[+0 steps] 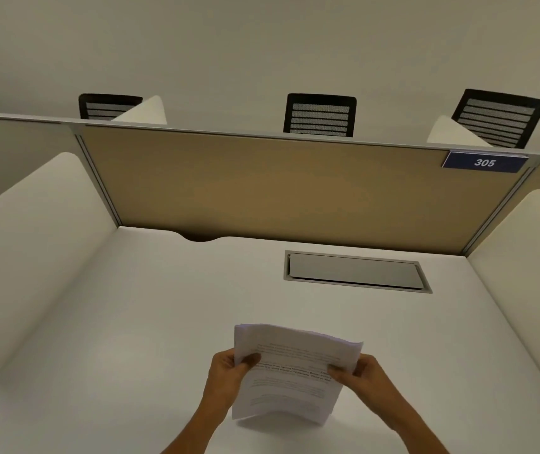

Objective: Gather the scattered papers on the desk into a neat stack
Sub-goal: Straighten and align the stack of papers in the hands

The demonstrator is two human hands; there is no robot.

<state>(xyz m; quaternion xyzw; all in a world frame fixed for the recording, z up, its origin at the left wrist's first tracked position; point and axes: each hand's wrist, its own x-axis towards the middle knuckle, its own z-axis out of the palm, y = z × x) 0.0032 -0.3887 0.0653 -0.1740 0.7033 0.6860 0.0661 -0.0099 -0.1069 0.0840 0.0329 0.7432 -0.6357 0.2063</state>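
A stack of printed white papers (289,381) stands nearly upright above the white desk (137,322), its lower edge close to the surface. My left hand (229,371) grips the stack's left edge, thumb across the front sheet. My right hand (358,371) grips the right edge the same way. The top edges of the sheets are slightly uneven. No loose sheets lie elsewhere on the desk.
A grey cable hatch (355,271) is set into the desk at the back right. A tan partition (278,188) with a blue "305" sign (484,162) closes the back. White side dividers flank the desk. Black chairs show beyond.
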